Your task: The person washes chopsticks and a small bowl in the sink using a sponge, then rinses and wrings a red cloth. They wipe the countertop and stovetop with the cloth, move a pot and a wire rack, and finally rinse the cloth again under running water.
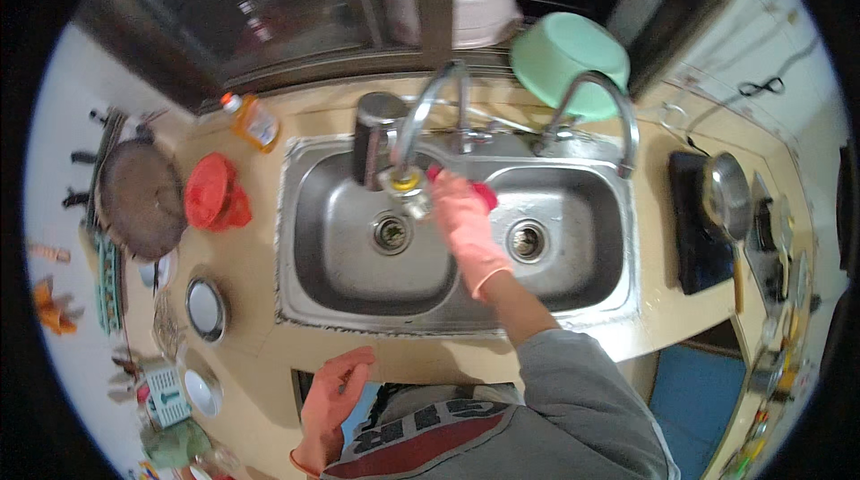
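Observation:
My right hand (pixel 465 225), in a pink rubber glove, reaches over the divider of a stainless steel double sink (pixel 410 322). Its fingers hold a red cloth (pixel 484 194) near the divider's back end. Just left of the fingers, a chrome gooseneck faucet (pixel 422 110) ends in a yellow-ringed spout fitting (pixel 406 181). My left hand (pixel 336 393), gloved alike, hangs with its fingers bent in front of the counter's edge and holds nothing. A dark cylindrical container (pixel 369 144) stands at the back of the left basin. Both basin drains show.
Left on the counter are an orange soap bottle (pixel 256 124), red plastic baskets (pixel 209 191), a large dark pan lid or wok (pixel 142 201) and bowls (pixel 203 389). A green basin (pixel 571 60) leans behind a second faucet (pixel 628 124). A steel pan (pixel 729 198) rests on a black cooktop (pixel 692 225) at right.

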A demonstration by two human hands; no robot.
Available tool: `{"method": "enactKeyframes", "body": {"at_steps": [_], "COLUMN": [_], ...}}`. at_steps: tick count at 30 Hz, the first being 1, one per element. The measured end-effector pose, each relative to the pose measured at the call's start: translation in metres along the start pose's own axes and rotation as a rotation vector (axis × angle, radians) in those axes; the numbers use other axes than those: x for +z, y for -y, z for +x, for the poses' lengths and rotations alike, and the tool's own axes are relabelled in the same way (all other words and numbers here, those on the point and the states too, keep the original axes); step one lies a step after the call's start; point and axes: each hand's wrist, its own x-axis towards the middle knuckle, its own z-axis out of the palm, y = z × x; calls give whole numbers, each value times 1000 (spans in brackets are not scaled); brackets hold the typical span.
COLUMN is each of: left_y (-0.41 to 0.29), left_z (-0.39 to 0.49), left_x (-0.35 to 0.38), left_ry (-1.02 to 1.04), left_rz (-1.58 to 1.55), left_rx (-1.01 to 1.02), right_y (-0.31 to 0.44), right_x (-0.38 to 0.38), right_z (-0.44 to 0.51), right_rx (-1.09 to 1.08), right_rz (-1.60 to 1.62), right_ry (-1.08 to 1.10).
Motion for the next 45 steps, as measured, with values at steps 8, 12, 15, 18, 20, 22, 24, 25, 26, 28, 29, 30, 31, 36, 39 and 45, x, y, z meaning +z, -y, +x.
{"method": "enactKeyframes", "body": {"at_steps": [8,12,15,18,20,22,24,25,26,28,29,30,31,36,39,45], "left_y": [-45,-63,-71,-75,-75,-73,-70,-69,-68,-64,-63,-62,-60,-54,-50,-45], "left_z": [45,58,63,69,72,75,76,75,74,69,65,63,60,46,36,28], "left_x": [24,42,53,60,64,68,71,71,70,66,62,58,54,44,43,38], "left_ry": [154,234,256,276,305,327,323,304,309,300,274,270,267,183,135,53], "left_rz": [221,361,429,479,472,441,437,438,412,360,380,387,361,329,279,285], "left_rx": [167,250,317,341,318,247,219,157,213,228,190,154,141,32,16,115], "right_y": [-22,-144,-224,-263,-271,-272,-270,-266,-277,-295,-303,-318,-330,-296,-236,-129], "right_x": [-146,-212,-249,-259,-237,-207,-171,-155,-147,-144,-142,-140,-136,-48,-15,-55], "right_z": [-63,-156,-235,-288,-291,-278,-251,-235,-215,-177,-154,-124,-92,38,30,-6], "right_rx": [507,826,1111,1392,1329,1283,1226,1059,1014,848,765,834,906,892,607,667], "right_rz": [1594,1375,1091,590,-306,-49,-33,-254,-162,-137,-102,-130,-159,719,304,806], "right_ry": [-120,-388,-822,-831,-512,-402,-320,-355,-385,-491,-540,-444,-350,-588,-431,-319]}}
